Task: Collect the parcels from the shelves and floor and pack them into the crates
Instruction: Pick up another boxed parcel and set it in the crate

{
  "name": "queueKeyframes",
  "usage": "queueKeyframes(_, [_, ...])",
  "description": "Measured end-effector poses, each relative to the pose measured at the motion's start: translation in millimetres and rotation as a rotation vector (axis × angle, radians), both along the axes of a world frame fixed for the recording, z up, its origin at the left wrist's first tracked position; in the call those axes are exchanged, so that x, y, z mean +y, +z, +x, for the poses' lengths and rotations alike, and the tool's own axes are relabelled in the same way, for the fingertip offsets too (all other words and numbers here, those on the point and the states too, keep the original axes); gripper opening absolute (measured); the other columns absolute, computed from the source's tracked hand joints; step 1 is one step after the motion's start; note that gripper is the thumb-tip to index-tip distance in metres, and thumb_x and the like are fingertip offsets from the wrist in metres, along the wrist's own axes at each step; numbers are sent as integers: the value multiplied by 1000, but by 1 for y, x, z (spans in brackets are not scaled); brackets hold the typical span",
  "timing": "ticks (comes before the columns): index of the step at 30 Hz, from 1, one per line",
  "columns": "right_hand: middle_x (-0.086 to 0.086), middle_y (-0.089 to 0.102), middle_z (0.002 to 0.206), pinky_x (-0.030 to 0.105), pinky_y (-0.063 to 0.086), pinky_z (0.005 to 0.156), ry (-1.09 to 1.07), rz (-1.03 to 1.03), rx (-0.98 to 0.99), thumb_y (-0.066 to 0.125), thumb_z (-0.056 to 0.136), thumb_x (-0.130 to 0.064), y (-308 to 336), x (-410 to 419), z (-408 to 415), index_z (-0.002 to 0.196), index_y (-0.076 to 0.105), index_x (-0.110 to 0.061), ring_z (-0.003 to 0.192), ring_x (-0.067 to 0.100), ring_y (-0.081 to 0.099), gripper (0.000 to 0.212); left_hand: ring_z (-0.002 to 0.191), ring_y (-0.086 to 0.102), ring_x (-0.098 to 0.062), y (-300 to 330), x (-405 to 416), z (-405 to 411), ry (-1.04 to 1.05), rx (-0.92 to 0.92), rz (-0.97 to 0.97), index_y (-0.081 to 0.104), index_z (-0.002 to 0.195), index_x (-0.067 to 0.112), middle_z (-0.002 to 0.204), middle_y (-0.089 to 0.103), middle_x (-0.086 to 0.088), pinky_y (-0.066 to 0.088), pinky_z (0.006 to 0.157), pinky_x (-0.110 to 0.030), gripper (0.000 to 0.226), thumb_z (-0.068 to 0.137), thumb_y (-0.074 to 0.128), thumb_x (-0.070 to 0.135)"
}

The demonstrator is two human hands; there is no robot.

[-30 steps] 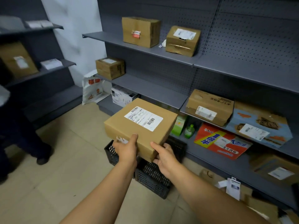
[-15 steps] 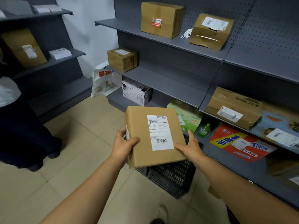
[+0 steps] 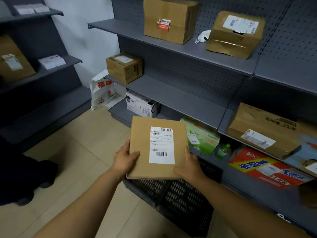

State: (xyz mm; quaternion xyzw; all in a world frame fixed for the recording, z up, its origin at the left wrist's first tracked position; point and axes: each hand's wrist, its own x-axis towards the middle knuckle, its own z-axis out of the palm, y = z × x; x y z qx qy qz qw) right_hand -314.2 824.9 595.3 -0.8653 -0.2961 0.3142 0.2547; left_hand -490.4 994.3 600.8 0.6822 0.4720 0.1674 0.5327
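1. We stand on a pale tile floor (image 3: 82,152) beside grey shelves (image 3: 180,98) with brown boxes on them
2. We hold a flat brown parcel (image 3: 142,148) just above the black crates (image 3: 180,200), white label up
3. Our left hand (image 3: 124,160) grips its left edge, thumb curled on top
4. Our right hand (image 3: 190,164) grips its right lower corner, fingers clamped round it
5. A green pack (image 3: 200,134) sits on the low shelf behind the crates
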Motion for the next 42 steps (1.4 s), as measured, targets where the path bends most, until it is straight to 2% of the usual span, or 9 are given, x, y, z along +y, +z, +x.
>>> queueKeyframes(5, [10,16,145,33,30,106,7,-32,0,71,75,-34,-14,42,12,150,-7,-24,133,28,25,109,114,48,-29,-6,39,28,-128,154,127,30,139,21,120,52,-1,41,99,-42,86,67,78,20])
queueKeyframes(10, [12,12,147,31,30,104,-13,-71,24,72,76,-38,-30,81,14,150,-7,-23,134,30,23,110,135,22,-31,-29,84,41,-290,282,207,6,150,20,150,16,-8,23,113,-38,117,62,83,29])
queueKeyframes(12, [12,10,147,28,30,101,-56,-77,52,73,75,-38,-37,97,11,150,-8,-25,134,31,23,111,137,16,-29,-41,108,45,-334,288,193,7,151,21,151,14,-10,19,113,-36,118,61,84,30])
queueKeyframes(21, [5,-5,150,31,20,114,-247,-146,78,77,70,-46,-90,161,-19,150,-1,-29,138,28,12,113,137,6,-31,-106,200,64,-657,434,161,4,150,31,156,1,-10,20,110,-41,121,58,82,35])
queueKeyframes(25, [4,-4,152,37,21,114,-289,-265,52,72,71,-51,-142,178,-29,149,1,-30,139,29,13,108,139,6,-36,-165,220,69,-775,507,147,2,149,34,157,-4,-9,23,111,-44,119,62,83,32])
queueKeyframes(30, [17,-7,153,43,18,117,-261,-417,112,69,75,-52,-225,181,-38,149,-5,-23,142,35,6,108,138,12,-37,-248,218,64,-905,567,76,1,149,28,154,3,-7,23,113,-51,126,56,84,39])
queueKeyframes(34, [21,-5,152,44,23,115,-249,-451,161,63,76,-58,-295,184,-39,148,-7,-24,140,38,12,106,132,25,-32,-315,218,67,-897,582,4,7,146,35,146,18,-4,35,106,-52,120,51,82,40])
queueKeyframes(37, [14,-7,150,46,28,113,-349,-378,219,72,71,-53,-347,184,-38,149,-3,-28,138,37,11,111,134,23,-30,-366,216,77,-896,591,-3,9,145,34,147,16,-2,31,109,-51,117,52,80,39])
queueKeyframes(42, [11,-15,151,51,24,114,-387,-377,209,70,74,-50,-442,183,-35,148,-6,-34,140,36,2,108,134,22,-28,-458,208,94,-788,665,-8,16,144,33,147,16,-3,29,108,-43,110,56,81,31])
